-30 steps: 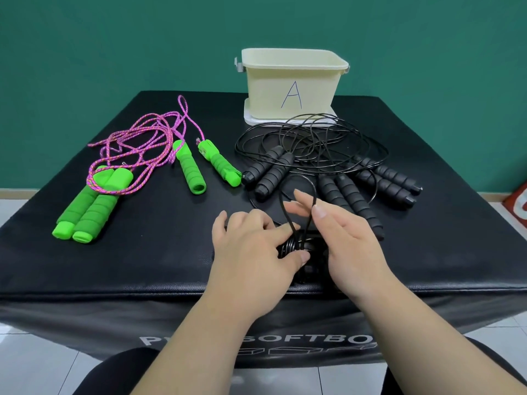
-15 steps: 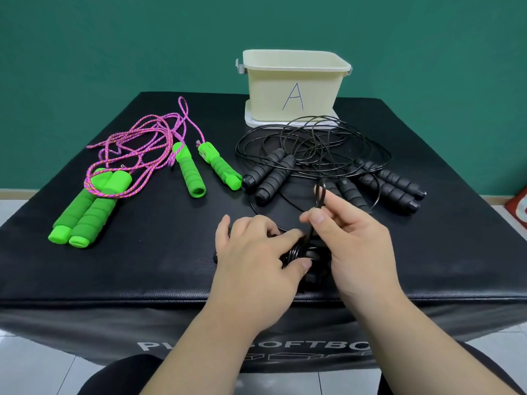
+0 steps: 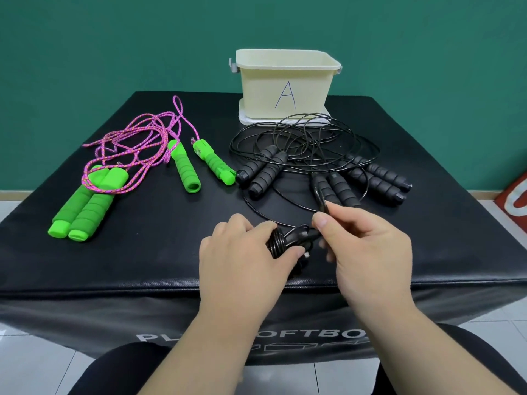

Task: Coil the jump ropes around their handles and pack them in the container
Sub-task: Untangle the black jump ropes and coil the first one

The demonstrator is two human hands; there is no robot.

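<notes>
My left hand [image 3: 242,258] grips the handles of a black jump rope [image 3: 281,242] near the front edge of the black padded box [image 3: 142,260]; several turns of black cord lie round them. My right hand [image 3: 368,246] pinches the end loop of that cord between thumb and forefinger, just right of the coil. The cream container [image 3: 285,86] marked "A" stands open at the back. More black-handled ropes [image 3: 268,169] lie tangled in front of it.
Two green-handled ropes with pink cord lie on the left: one pair of handles [image 3: 85,203] at front left, another pair [image 3: 196,166] nearer the middle. A teal wall rises behind the box. Tiled floor shows below, and a red object [image 3: 516,195] sits at the right edge.
The tall loop of cord my right hand held has shrunk and come down toward the coil. My right hand has shifted right and lower; my left hand still holds the handles.
</notes>
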